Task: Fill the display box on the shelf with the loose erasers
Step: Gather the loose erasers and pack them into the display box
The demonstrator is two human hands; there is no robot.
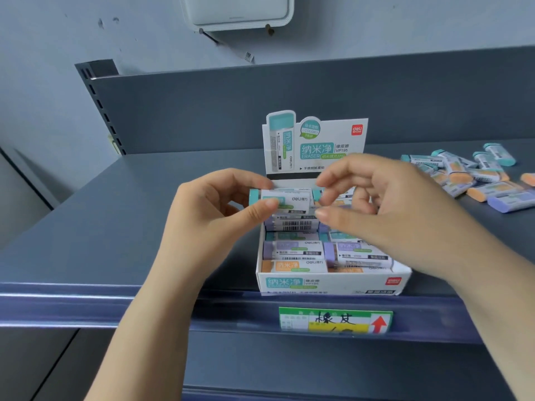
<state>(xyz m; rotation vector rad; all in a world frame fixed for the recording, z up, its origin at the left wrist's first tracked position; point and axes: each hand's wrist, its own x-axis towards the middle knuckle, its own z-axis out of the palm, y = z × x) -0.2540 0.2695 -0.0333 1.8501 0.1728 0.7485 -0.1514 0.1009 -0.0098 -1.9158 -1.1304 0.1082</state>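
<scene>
I see the left hand (220, 209) pinching a teal eraser (285, 199) over the box (333, 283) on the shelf (115, 215) — right hand (385, 209) loosely curled beside it, grip unclear. Loose erasers (474, 175) lie far right.

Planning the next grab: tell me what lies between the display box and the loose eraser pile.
Head view: only the right hand overlaps it; behind lies bare shelf between display box and pile.

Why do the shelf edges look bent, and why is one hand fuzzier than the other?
Head view: the wide-angle lens bows the shelf edges. The right hand is smeared, probably motion blur; the left hand pinching the teal eraser looks sharper. Lighting is soft and even, with no harsh glare.
</scene>
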